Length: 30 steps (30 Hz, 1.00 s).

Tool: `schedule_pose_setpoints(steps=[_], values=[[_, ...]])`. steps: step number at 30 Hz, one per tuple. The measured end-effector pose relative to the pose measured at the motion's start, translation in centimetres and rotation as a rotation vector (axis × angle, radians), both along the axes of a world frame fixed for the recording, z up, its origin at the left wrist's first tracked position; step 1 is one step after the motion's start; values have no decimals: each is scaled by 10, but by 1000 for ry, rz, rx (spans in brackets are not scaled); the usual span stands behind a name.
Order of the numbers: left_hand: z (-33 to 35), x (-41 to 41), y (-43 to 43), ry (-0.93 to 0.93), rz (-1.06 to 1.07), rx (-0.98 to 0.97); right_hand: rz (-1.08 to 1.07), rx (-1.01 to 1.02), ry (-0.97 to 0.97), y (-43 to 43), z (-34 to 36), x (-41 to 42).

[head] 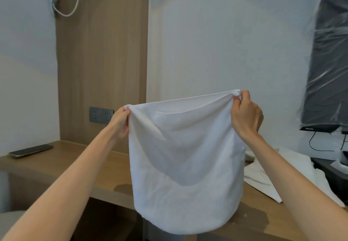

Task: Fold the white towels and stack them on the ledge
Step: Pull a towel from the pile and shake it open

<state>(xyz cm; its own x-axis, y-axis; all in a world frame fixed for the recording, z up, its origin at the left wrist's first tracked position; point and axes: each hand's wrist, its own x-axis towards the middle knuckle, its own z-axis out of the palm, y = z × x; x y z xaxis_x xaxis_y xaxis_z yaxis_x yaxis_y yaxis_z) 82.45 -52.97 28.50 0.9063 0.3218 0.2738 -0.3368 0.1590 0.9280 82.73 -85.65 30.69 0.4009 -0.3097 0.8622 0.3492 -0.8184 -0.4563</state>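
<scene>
The person holds one white towel (186, 165) up in the air above the front edge of the wooden tabletop (75, 163), so that it hangs in a loose doubled sheet with its lower edge dipping below the tabletop's front edge. The left hand (121, 122) pinches the towel's upper left corner between curled fingers and thumb, and the right hand (245, 114) grips the upper right corner the same way, a little higher. More white towels (253, 176) lie crumpled on the tabletop towards its right end, partly behind the right forearm. A dark phone (31, 150) lies flat near the tabletop's far left corner, and a grey double socket (101, 115) sits in the wooden wall panel behind the left hand.
</scene>
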Motion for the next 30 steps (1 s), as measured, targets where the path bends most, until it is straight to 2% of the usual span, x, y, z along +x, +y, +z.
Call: schedule_pose_setpoints(steps=[2, 4, 5, 8, 10, 15, 20, 27, 30], values=[[-2, -7, -10, -33, 14, -108, 50, 97, 7, 4, 1, 1], [-6, -15, -18, -105, 44, -11, 138, 230, 50, 3, 1, 5], [-9, -17, -18, -150, 49, 119, 183, 280, 85, 2, 0, 7], [-22, -22, -22, -267, 91, 747, 222, 416, 188, 0, -6, 15], [-29, -18, -26, -294, 118, 939, 197, 485, 223, 2, -13, 19], [-38, -5, -15, -341, 203, 1075, 216, 587, 206, 1, -21, 26], [-44, -2, 8, -366, 288, 1141, 389, 510, 164, -11, -18, 31], [-31, -5, 30, -276, 385, 1063, 388, 449, 86, -15, -22, 29], [-23, -10, 21, -297, 483, 918, 428, 432, 67, -12, -20, 21]])
